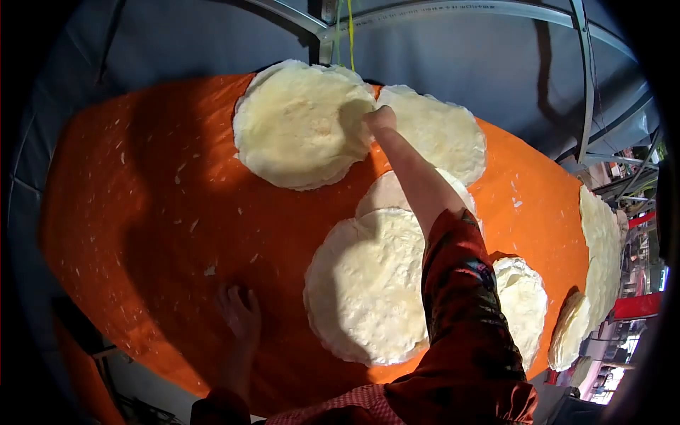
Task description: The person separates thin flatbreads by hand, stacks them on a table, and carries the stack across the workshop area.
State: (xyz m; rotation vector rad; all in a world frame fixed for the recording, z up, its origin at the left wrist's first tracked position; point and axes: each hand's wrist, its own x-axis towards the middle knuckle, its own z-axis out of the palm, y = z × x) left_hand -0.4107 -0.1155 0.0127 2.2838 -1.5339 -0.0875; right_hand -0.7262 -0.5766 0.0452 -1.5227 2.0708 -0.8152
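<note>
Toward the counter's [99, 212] near left, the left hand [241, 312] looks empty, fingers slightly spread, perhaps for balance; at the far edge lies a pale round sheet [301, 131], the right hand [382, 119] curled at its right rim, grip hidden; more rounds [372, 283] lie rightward, probably spaced for reach; the metal bar's [443, 8] print is illegible.

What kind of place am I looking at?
Perhaps a covered food stall or small workshop: what look like round flatbreads lie on a big orange cloth, with a metal frame and grey sheeting behind.
</note>
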